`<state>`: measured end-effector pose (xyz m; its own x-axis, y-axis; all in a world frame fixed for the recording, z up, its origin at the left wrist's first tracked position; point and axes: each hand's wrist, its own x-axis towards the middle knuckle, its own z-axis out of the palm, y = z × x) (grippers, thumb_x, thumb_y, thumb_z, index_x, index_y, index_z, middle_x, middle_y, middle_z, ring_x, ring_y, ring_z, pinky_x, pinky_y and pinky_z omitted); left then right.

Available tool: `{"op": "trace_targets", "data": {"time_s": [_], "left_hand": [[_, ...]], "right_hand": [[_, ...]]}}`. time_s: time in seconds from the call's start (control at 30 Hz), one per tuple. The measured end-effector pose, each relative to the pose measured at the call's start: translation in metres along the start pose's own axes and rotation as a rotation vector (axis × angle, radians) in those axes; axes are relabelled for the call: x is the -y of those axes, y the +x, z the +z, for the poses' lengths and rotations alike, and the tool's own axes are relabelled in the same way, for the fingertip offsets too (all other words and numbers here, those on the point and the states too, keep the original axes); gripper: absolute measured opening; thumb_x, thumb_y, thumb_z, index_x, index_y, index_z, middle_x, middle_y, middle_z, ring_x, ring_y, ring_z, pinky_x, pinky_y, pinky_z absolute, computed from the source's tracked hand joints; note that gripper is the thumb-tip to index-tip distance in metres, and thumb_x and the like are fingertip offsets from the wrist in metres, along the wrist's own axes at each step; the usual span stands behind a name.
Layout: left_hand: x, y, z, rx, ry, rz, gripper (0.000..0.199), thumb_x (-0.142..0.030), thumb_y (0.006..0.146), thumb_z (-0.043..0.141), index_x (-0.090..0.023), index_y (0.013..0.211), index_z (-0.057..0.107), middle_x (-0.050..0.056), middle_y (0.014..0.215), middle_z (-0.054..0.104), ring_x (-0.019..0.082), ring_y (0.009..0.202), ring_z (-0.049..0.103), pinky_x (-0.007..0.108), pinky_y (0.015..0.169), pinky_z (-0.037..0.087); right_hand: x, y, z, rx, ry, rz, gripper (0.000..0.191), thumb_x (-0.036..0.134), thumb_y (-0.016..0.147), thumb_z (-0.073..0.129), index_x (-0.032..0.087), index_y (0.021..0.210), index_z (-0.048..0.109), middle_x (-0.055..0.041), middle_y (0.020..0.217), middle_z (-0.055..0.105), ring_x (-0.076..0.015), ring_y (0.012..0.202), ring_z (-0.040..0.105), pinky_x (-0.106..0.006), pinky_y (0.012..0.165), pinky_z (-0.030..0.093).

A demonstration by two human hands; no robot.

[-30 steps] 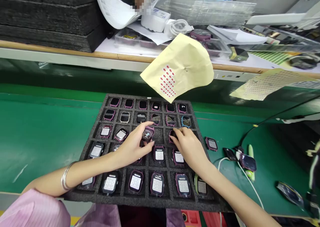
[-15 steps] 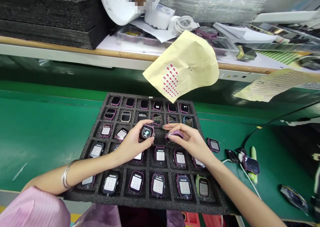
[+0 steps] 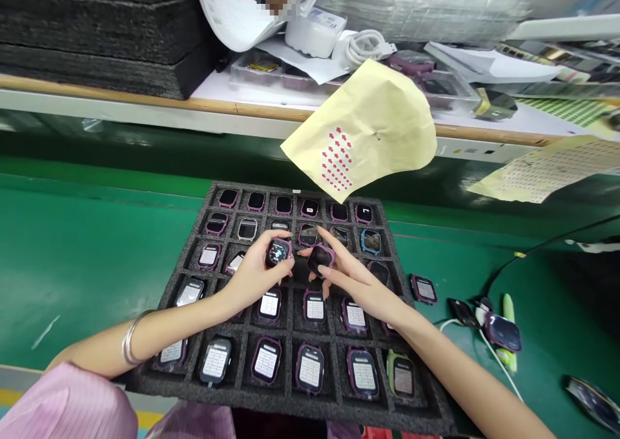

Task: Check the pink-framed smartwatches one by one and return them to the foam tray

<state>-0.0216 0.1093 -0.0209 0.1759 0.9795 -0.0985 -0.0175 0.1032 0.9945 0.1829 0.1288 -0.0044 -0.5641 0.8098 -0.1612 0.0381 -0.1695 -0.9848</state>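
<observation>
My left hand (image 3: 264,265) is closed round a watch with a lit round dial (image 3: 278,252), held above the middle of a black foam tray (image 3: 334,408). Just right of it, my right hand (image 3: 341,268) grips a purple-rimmed watch (image 3: 320,258) whose screen is dark and faces up. The two watches are close but apart. Below them the tray's compartments hold several watches, many with white labels on their screens; one at the lower right has a green case (image 3: 401,374). My forearms hide some compartments.
On the green table (image 3: 97,258), right of the tray, lie a labelled watch (image 3: 423,288), another watch (image 3: 502,332) and a white cable. Yellow sticker sheets (image 3: 387,122) hang from the shelf edge (image 3: 261,111). Black foam blocks (image 3: 97,32) stand on the shelf at left.
The right hand has moved left towards the left hand, and its watch now shows its dark screen. The view has shifted slightly left.
</observation>
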Motion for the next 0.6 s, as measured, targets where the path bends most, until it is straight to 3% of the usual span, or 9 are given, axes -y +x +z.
{"op": "trace_targets", "data": {"time_s": [0.1,0.27,0.43,0.6], "left_hand": [[0.0029,0.0005,-0.0013,-0.006,0.019,0.014,0.038,-0.017,0.082,0.058,-0.019,0.118,0.046,-0.001,0.089,0.052,0.008,0.063,0.053,0.021,0.057,0.045],[0.005,0.0007,-0.0004,-0.019,0.035,0.032,0.038,-0.015,0.081,0.057,-0.019,0.117,0.045,0.001,0.094,0.052,0.009,0.066,0.052,0.022,0.058,0.043],[0.0045,-0.0009,0.0007,-0.009,0.047,0.047,0.038,-0.015,0.081,0.057,-0.02,0.117,0.046,0.002,0.098,0.052,0.01,0.066,0.051,0.023,0.059,0.043],[0.0063,-0.0012,0.0008,-0.034,0.095,0.082,0.039,-0.015,0.08,0.058,-0.021,0.116,0.047,0.004,0.107,0.053,0.015,0.08,0.054,0.025,0.067,0.045]], "right_hand": [[-0.0003,0.0005,-0.0009,0.017,0.041,-0.034,0.066,0.024,0.087,0.063,0.027,0.145,0.031,-0.0066,0.111,0.062,-0.0159,0.079,0.06,-0.025,0.059,0.055],[-0.0015,0.004,-0.0063,-0.004,0.105,-0.069,0.04,0.02,0.083,0.07,0.021,0.121,0.061,-0.0072,0.097,0.069,-0.013,0.063,0.059,-0.022,0.05,0.052],[-0.0024,0.0052,-0.0101,0.048,0.198,-0.031,0.039,0.027,0.081,0.073,0.017,0.118,0.066,-0.0083,0.089,0.07,-0.0162,0.069,0.061,-0.022,0.051,0.052],[-0.0035,0.0047,-0.0086,0.162,0.344,-0.007,0.044,0.037,0.088,0.067,0.018,0.127,0.059,-0.0092,0.094,0.068,-0.0225,0.088,0.066,-0.034,0.075,0.055]]}}
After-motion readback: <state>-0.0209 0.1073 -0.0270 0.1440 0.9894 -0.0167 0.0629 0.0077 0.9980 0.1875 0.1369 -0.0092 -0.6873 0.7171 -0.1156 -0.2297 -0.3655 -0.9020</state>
